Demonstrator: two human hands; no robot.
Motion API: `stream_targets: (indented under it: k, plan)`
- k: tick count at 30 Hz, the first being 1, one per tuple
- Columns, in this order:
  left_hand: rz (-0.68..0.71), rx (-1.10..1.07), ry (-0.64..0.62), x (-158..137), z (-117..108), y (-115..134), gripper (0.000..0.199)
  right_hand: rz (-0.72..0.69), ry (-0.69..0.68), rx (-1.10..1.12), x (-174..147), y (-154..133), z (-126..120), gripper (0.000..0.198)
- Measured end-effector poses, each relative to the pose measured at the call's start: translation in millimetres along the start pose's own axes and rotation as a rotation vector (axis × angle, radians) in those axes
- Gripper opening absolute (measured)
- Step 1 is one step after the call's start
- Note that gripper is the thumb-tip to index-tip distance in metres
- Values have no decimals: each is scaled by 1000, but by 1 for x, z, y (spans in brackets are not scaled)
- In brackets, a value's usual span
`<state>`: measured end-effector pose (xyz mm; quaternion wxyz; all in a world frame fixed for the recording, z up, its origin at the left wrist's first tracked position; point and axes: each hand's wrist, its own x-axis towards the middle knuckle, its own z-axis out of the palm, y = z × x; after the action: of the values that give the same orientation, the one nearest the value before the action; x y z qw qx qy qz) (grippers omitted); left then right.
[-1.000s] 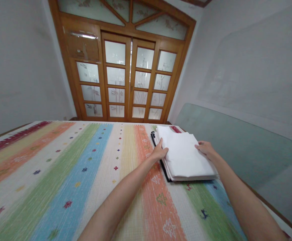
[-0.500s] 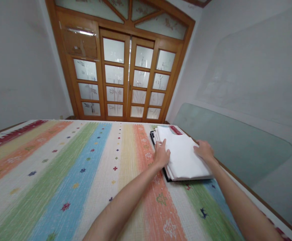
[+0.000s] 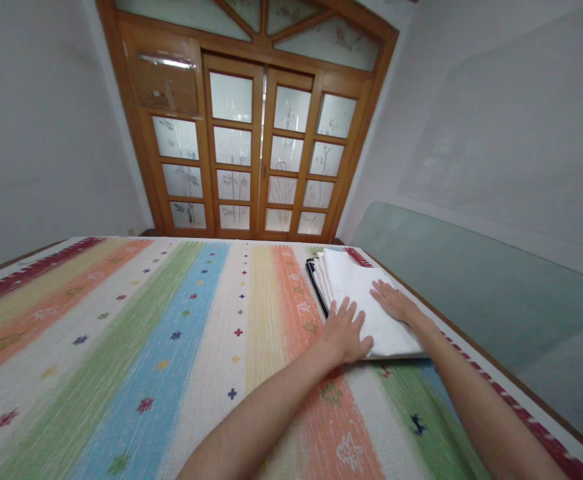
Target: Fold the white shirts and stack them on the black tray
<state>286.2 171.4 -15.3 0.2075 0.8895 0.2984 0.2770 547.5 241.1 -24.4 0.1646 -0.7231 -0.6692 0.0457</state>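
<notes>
A stack of folded white cloth (image 3: pixel 354 283), perhaps garments, lies on the right part of the striped bed cover. Dark edges of a black piece show beneath it on the left side. My left hand (image 3: pixel 345 333) rests on the near left corner of the stack, fingers spread. Across the right side of the white top layer, my right hand (image 3: pixel 394 300) lies flat with its fingers stretched out. Neither hand grips anything.
The striped cover (image 3: pixel 136 373) with small woven motifs spreads over the bed. Along the right runs a pale green wall panel (image 3: pixel 471 273) beside the bed's edge. Wooden glazed doors (image 3: pixel 264 147) stand beyond the far end, with grey walls on both sides.
My left hand has moved from the stack's left edge nearer to me, its fingers now spread. The right hand has slid from the right edge inward onto the top and flattened.
</notes>
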Motion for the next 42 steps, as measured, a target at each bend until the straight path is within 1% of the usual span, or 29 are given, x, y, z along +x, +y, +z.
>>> stream_targets:
  k: [3, 5, 8, 9, 11, 14, 17, 19, 22, 24, 26, 28, 29, 31, 32, 33, 35, 38, 40, 42]
  plan:
    - [32, -45, -6, -20, -5, -1, 62, 36, -33, -139, -1, -1, -5, 55]
    - [104, -89, -54, -40, -13, -4, 63, 18, -11, -251, -4, -5, -7, 52]
    - [233, -143, -162, -77, -36, -13, 61, -13, 74, -330, -10, -14, -10, 49]
    - [229, -147, -158, -90, -46, -19, 59, -18, 86, -332, -12, -18, -10, 48]
    - [168, -124, -117, -114, -69, -34, 56, -29, 56, -322, -17, -26, -9, 48]
    - [0, -30, -132, -144, -106, -65, 50, -47, -43, -303, -28, -44, -3, 51]
    - [-170, 77, -142, -172, -137, -97, 51, -110, -99, -240, -42, -68, 3, 51]
    - [-239, 134, -149, -190, -154, -112, 53, -142, -135, -162, -50, -84, 5, 53]
    - [-294, 171, -168, -216, -170, -122, 55, -137, -186, -65, -58, -102, 3, 58]
    - [-299, 169, -151, -229, -176, -123, 55, -106, -200, -50, -59, -110, 0, 58]
    - [-291, 177, -130, -238, -178, -123, 54, -60, -180, -67, -57, -118, -1, 58]
    - [-279, 217, -123, -243, -177, -124, 55, -68, -73, -98, -58, -132, 0, 59]
    - [-273, 247, -126, -245, -176, -125, 56, -109, 9, -112, -59, -143, 2, 60]
    - [-262, 312, -139, -246, -174, -126, 59, -263, 181, -137, -68, -170, 8, 61]
    - [-260, 343, -146, -246, -173, -127, 60, -349, 227, -138, -74, -187, 13, 59]
    - [-261, 368, -154, -246, -173, -126, 60, -423, 240, -136, -82, -204, 19, 58]
    - [-269, 403, -164, -245, -173, -125, 61, -529, 175, -112, -101, -239, 33, 58]
    - [-280, 420, -166, -245, -173, -123, 62, -659, -26, -47, -129, -280, 58, 60]
    - [-277, 422, -157, -245, -173, -122, 61, -690, -151, -18, -142, -296, 72, 62]
    - [-271, 425, -150, -245, -173, -122, 60, -679, -225, -9, -149, -302, 82, 64]
